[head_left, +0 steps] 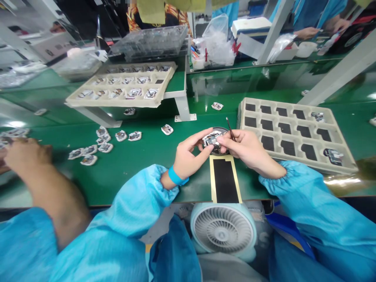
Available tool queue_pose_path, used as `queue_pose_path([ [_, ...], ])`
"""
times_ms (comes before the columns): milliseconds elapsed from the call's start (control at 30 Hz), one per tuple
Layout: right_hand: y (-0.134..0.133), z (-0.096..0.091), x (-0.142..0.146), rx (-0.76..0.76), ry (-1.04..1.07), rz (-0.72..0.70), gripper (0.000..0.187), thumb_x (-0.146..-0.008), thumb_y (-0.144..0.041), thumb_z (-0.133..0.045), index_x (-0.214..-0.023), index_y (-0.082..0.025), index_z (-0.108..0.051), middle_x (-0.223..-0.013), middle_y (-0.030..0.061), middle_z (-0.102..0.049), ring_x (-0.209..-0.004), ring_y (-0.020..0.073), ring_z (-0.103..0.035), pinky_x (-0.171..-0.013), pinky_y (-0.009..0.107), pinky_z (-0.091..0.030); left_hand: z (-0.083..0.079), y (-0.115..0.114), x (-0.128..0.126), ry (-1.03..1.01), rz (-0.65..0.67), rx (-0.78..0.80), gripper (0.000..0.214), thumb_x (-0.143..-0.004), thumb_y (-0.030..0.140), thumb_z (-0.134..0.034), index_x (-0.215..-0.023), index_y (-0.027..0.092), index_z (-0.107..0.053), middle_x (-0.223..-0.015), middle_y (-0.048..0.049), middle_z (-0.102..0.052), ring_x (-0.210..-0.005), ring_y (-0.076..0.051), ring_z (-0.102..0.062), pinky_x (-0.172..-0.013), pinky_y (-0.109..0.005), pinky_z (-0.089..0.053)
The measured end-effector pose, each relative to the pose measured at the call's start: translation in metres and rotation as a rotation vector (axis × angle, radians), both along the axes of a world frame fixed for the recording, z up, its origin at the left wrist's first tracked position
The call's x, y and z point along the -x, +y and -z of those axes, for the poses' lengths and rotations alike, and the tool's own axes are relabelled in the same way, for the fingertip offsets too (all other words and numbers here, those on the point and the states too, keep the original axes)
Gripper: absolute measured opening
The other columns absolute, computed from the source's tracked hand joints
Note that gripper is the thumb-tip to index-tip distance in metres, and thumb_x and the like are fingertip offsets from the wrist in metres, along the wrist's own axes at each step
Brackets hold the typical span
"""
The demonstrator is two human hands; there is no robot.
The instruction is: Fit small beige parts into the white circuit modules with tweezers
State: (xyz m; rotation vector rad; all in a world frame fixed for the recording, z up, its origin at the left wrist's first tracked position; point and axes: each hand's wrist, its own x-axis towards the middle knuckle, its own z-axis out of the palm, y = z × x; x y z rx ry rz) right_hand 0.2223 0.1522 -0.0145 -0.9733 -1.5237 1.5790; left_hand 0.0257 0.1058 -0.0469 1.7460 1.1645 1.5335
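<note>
My left hand [189,153], with a blue band at the wrist, pinches the edge of a small white-framed electronic assembly [209,138]. It is held over a round dark fixture [221,130], which the hands partly cover. My right hand [246,147] meets it from the other side, thumb and finger closed at the part. A thin dark tool that looks like tweezers [230,128] sticks up from between the right fingers. Just below the hands lies a black sheet with yellow borders [226,178].
At right stands a beige compartment tray [311,164] with black pads and two assemblies. Another beige tray [117,102] of assemblies sits on a raised shelf [182,105]. Loose assemblies [102,139] lie left, near a co-worker's arm [44,176]. A fan [223,231] stands below the table edge.
</note>
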Motion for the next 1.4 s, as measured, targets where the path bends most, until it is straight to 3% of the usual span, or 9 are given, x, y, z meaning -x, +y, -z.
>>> queue_pose_path([
  [67,-0.0004,-0.0008,0.0002,0.009,-0.005,-0.001,0.04,-0.077,-0.053,-0.085,-0.076,-0.016,-0.07,-0.071,0.0037,-0.07,-0.051,0.0073,-0.046,-0.044,0.022,-0.029,-0.0012,0.0002,0.0001,0.058,-0.032,-0.047,0.045,-0.089,0.029,-0.076,-0.133,0.024,-0.07,-0.123,-0.009,-0.075,-0.079,-0.014,-0.068,-0.074,-0.03,-0.06],
  [233,-0.0011,-0.0021,0.0008,-0.002,-0.026,0.015,0.044,-0.076,-0.057,-0.084,-0.074,-0.016,-0.069,-0.069,0.0045,-0.069,-0.052,0.0087,-0.049,-0.044,0.022,-0.032,-0.0039,0.0006,0.0005,0.161,-0.068,-0.153,0.044,-0.089,0.028,-0.076,-0.132,0.024,-0.071,-0.127,-0.009,-0.074,-0.099,-0.02,-0.073,-0.074,-0.029,-0.062],
  [333,-0.0018,-0.0025,0.0014,-0.006,-0.022,0.019,0.043,-0.077,-0.056,-0.083,-0.073,-0.016,-0.069,-0.069,0.0039,-0.069,-0.053,0.0088,-0.051,-0.046,0.022,-0.035,-0.0049,0.0004,0.0013,0.172,-0.08,-0.172,0.043,-0.089,0.026,-0.077,-0.132,0.026,-0.072,-0.128,-0.0082,-0.074,-0.1,-0.02,-0.074,-0.076,-0.028,-0.062],
  [500,-0.0004,-0.0002,0.0007,-0.071,-0.043,0.064,0.039,-0.076,-0.052,-0.086,-0.08,-0.016,-0.07,-0.07,0.0028,-0.07,-0.063,0.0125,-0.062,-0.059,0.024,-0.049,-0.0027,0.0007,0.0031,0.058,-0.051,-0.037,0.045,-0.085,0.03,-0.081,-0.129,0.027,-0.073,-0.117,-0.0066,-0.078,-0.08,-0.015,-0.07,-0.072,-0.028,-0.06],
  [633,0.0022,0.0016,-0.0008,-0.135,-0.076,0.102,0.04,-0.073,-0.052,-0.088,-0.081,-0.017,-0.071,-0.074,0.0039,-0.071,-0.067,0.0155,-0.065,-0.061,0.027,-0.052,-0.0012,0.0013,0.0027,-0.023,-0.016,0.057,0.05,-0.083,0.034,-0.083,-0.131,0.025,-0.073,-0.118,-0.0079,-0.077,-0.081,-0.016,-0.069,-0.076,-0.031,-0.061],
  [1000,0.0046,0.0016,-0.0042,-0.109,-0.085,0.052,0.041,-0.075,-0.054,-0.087,-0.08,-0.017,-0.072,-0.07,0.0029,-0.069,-0.062,0.0132,-0.061,-0.059,0.026,-0.049,-0.0002,0.0018,0.003,0.003,-0.013,0.024,0.05,-0.082,0.034,-0.084,-0.13,0.026,-0.073,-0.119,-0.0081,-0.077,-0.078,-0.015,-0.067,-0.071,-0.03,-0.058],
  [1267,0.0027,-0.0041,-0.0036,-0.072,-0.104,0.036,0.038,-0.077,-0.049,-0.085,-0.072,-0.016,-0.068,-0.063,-0.0006,-0.064,-0.051,0.007,-0.047,-0.05,0.023,-0.036,-0.0048,0.0005,0.0028,0.126,-0.033,-0.116,0.046,-0.084,0.026,-0.082,-0.13,0.03,-0.073,-0.124,-0.0069,-0.076,-0.098,-0.02,-0.074,-0.073,-0.029,-0.06],
  [1400,0.0027,-0.0045,-0.0038,-0.064,-0.113,0.039,0.039,-0.076,-0.05,-0.085,-0.071,-0.016,-0.067,-0.063,-0.0003,-0.063,-0.052,0.008,-0.048,-0.051,0.024,-0.037,-0.0038,0.0004,0.0025,0.097,-0.044,-0.067,0.045,-0.084,0.028,-0.083,-0.128,0.03,-0.074,-0.121,-0.0067,-0.077,-0.088,-0.018,-0.073,-0.07,-0.029,-0.06],
])
